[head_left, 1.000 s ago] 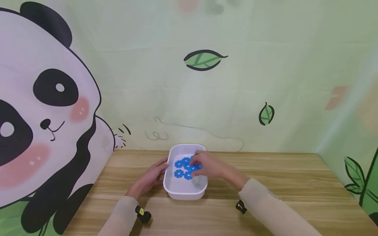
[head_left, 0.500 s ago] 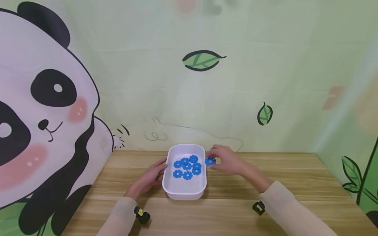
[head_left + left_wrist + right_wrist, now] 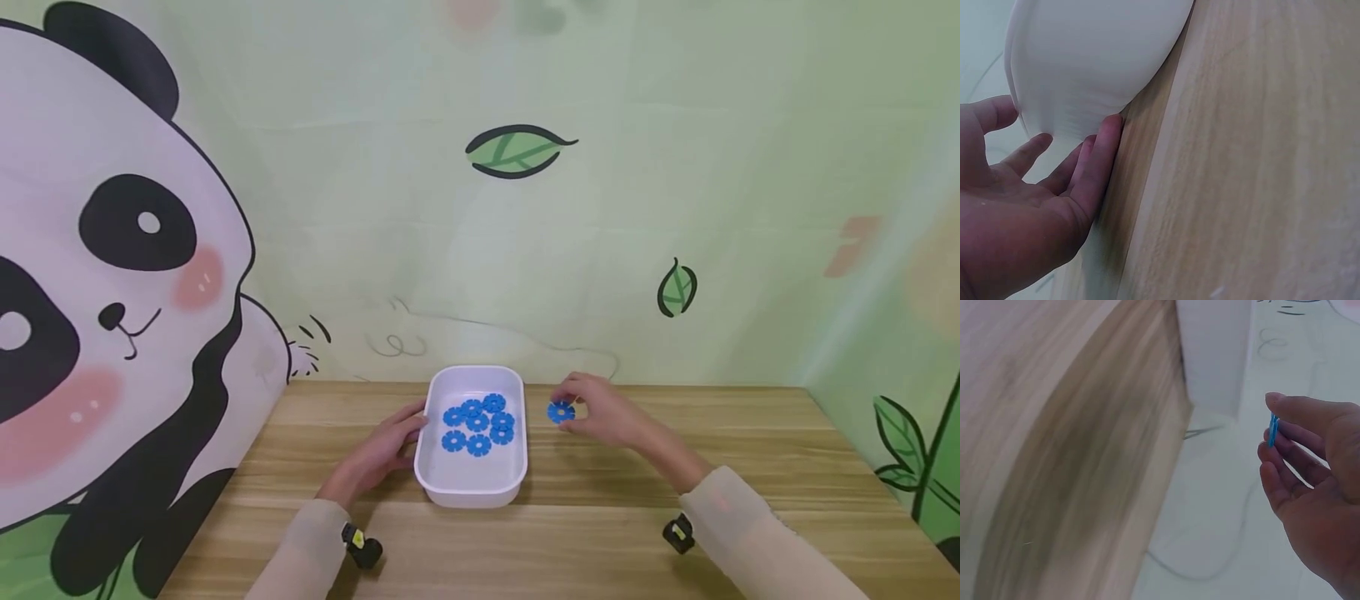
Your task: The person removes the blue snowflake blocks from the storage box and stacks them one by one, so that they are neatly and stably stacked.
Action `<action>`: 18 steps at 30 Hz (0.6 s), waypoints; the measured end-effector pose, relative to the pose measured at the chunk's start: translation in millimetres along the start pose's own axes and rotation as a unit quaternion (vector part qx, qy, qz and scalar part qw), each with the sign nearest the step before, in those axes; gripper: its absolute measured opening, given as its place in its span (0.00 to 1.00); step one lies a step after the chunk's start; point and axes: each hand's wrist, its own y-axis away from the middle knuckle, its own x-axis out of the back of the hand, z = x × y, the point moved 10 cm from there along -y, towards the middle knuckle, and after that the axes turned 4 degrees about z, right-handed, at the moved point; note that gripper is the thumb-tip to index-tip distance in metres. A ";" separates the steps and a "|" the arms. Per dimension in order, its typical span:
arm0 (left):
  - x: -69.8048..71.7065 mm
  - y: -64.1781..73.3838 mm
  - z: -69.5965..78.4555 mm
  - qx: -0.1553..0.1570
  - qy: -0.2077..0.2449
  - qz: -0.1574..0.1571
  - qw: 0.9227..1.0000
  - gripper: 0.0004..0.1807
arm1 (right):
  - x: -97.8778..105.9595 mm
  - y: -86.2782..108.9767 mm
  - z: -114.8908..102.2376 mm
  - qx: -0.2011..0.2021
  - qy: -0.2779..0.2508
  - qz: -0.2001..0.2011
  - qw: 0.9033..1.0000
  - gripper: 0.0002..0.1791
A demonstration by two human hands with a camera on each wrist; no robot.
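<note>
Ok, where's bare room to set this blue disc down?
Bare table: right of the right hand, and in front of the white tray, between the sleeves. Crowded: the tray's middle, with blue discs, and left side, touched by the left hand.

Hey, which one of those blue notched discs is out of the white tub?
The blue notched disc pinched in the right hand, to the right of the white tub; the other blue discs all lie inside it.

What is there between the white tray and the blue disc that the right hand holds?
No object: the head view shows only bare wooden tabletop between the white tray and the blue disc in the right hand.
</note>
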 end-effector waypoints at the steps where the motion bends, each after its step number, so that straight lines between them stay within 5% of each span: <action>1: -0.3 -0.3 -0.1 0.000 0.002 -0.001 1.000 0.33 | -1.3 0.4 5.3 -0.007 -0.001 0.000 1.000 0.17; 18: 0.1 1.3 -0.1 -0.002 -0.011 -0.002 1.000 0.33 | -41.1 19.7 65.9 -0.047 -0.024 -0.011 0.999 0.15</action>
